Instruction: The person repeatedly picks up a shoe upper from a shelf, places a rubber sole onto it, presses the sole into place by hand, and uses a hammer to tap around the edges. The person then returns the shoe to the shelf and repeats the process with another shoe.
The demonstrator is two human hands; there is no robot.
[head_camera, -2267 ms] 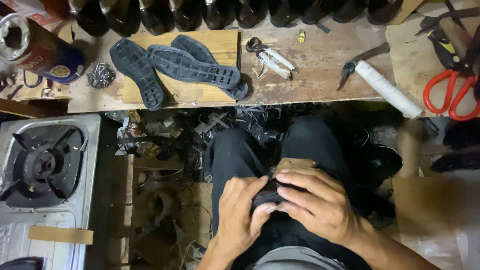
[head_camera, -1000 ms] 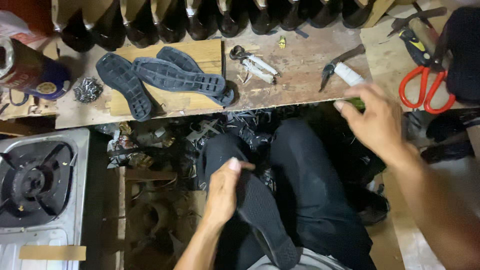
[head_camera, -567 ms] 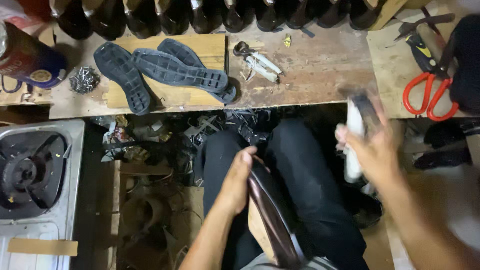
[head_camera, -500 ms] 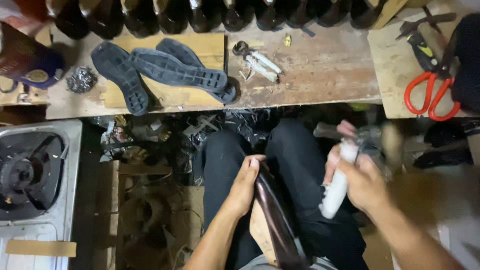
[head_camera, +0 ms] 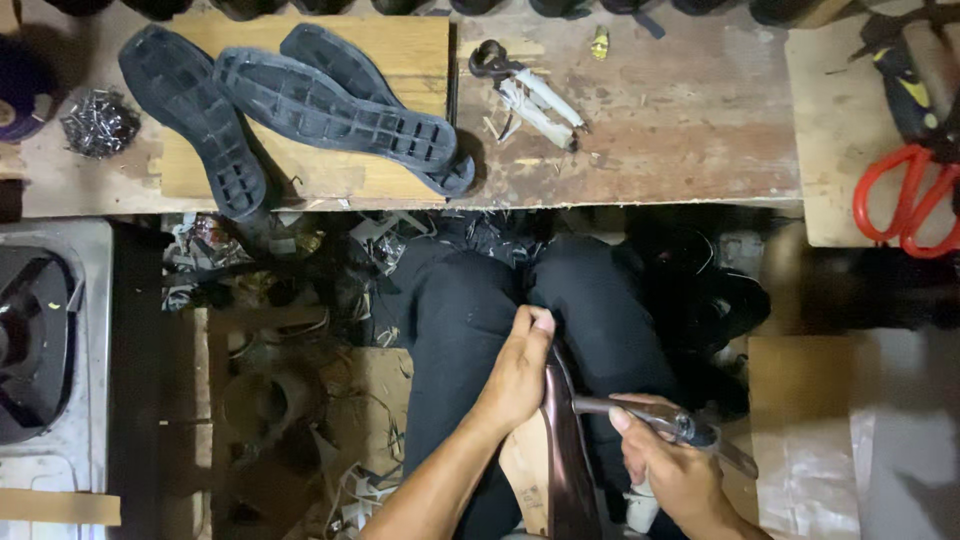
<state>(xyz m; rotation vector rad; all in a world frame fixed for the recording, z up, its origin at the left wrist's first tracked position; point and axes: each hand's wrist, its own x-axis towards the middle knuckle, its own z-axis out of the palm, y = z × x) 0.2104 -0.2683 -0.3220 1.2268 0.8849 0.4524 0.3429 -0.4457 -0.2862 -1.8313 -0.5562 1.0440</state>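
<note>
My left hand (head_camera: 515,372) grips the top edge of a dark brown shoe (head_camera: 566,450) that stands on edge on my lap, between my black-trousered knees. My right hand (head_camera: 672,467) is closed around a metal tool with a white handle (head_camera: 668,425); the tool's head touches the right side of the shoe. The lower end of the white handle sticks out under my right hand. A tan inner sole shows at the shoe's left side.
A wooden bench (head_camera: 660,130) runs along the top, carrying three black rubber soles (head_camera: 330,105), pliers (head_camera: 525,90), a heap of tacks (head_camera: 98,122) and red-handled scissors (head_camera: 905,195). A gas burner (head_camera: 35,340) sits at left. Scraps litter the floor (head_camera: 300,400).
My right hand reached to the bench, took the white-handled tool and brought it down to the shoe. My left hand turned the shoe onto its edge and holds it there.
</note>
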